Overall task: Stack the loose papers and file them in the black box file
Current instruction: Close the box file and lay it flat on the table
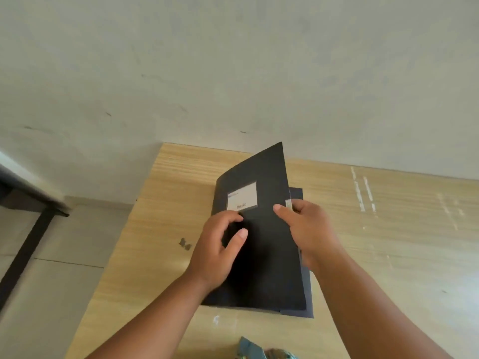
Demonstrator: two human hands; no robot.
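Left fingers (234, 238) curled, resting on black cover, not gripping. Right fingers (281, 212) pinched on cover's right edge, thumb on top, rest behind. Two hands: left hand (217, 248), right hand (307, 226). One file (267, 268), lying on wooden surface (160, 229), cover raised partway, white label facing up. One sliver of paper (288, 204) at right thumb.

Two bare forearms entering from the lower edge, converging toward the centre. Left hand (220, 244) palm-down, fingers curled, thumb extended to the right, fingertips pressed on a dark cover. Right hand (308, 229) turned on edge, thumb on the upper face and fingers wrapped behind, pinching the cover's right margin. Wrists straight; hands near each other, not touching.
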